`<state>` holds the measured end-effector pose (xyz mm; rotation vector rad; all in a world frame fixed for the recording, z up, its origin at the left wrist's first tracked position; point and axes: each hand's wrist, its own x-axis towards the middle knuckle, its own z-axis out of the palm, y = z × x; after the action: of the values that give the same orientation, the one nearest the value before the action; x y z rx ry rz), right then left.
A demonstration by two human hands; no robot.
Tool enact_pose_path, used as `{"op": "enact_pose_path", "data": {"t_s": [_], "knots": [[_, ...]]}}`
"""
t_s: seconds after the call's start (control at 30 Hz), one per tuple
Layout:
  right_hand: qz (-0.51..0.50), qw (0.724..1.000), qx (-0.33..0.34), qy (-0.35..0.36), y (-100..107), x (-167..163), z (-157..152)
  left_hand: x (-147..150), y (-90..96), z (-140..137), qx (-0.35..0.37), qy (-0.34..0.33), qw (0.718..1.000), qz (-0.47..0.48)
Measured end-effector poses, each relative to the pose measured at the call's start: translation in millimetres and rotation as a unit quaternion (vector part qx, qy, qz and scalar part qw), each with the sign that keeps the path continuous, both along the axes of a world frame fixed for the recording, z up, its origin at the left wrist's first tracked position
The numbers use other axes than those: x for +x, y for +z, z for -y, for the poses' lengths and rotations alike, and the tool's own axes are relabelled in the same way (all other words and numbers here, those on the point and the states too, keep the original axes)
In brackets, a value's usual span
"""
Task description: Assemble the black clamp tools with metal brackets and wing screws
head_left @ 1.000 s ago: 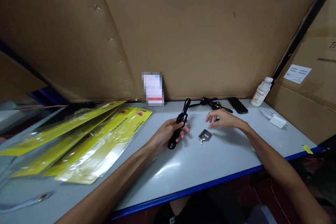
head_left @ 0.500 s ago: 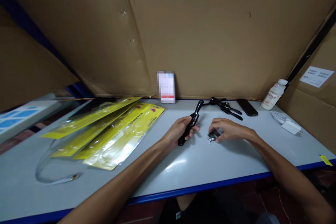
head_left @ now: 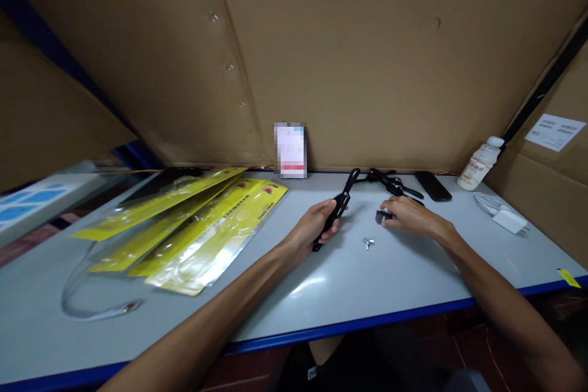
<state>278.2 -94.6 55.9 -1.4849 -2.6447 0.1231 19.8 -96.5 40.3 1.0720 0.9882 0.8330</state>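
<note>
My left hand [head_left: 324, 223] is wrapped round a black spokeshave [head_left: 339, 207], which slants up and away with one handle pointing to the back wall. In my right hand [head_left: 403, 215], a small dark metal plate [head_left: 381, 216] is pinched between thumb and fingers, just above the table; whether it is a blade or a cap I cannot tell. Between and below the hands, several small silver screws [head_left: 368, 243] lie together on the tabletop. More black spokeshaves [head_left: 392, 184] rest in a pile behind my right hand, partly overlapping.
Yellow-backed plastic packages [head_left: 215, 226] fan out at left, beside a pale cable [head_left: 68, 294]. A blurred-out screen [head_left: 291, 150] leans on the cardboard wall. Toward the right are a black phone [head_left: 433, 187], a white bottle [head_left: 480, 165] and a charger with cable [head_left: 509, 219].
My right hand has lifted away from the screws, up and to the right, with the dark plate in its fingers. The screws now lie uncovered. My left hand has hardly moved.
</note>
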Motion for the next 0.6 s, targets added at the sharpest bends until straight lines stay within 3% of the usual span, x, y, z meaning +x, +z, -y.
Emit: {"op": "enact_pose_path", "data": {"t_s": [0.23,0.47,0.6], "knots": [[0.079,0.993,0.077,-0.032,-2,-21,6,-1,-1.9,0,-0.003,0.0,1.0,0.005],[-0.072,0.989,0.052,-0.122,-14,-3,-14,0,-0.5,1,-0.011,0.004,1.0,0.002],[-0.206,0.963,-0.04,-0.17,-16,6,-27,0,-1.9,1,-0.007,0.0,1.0,0.003]]}}
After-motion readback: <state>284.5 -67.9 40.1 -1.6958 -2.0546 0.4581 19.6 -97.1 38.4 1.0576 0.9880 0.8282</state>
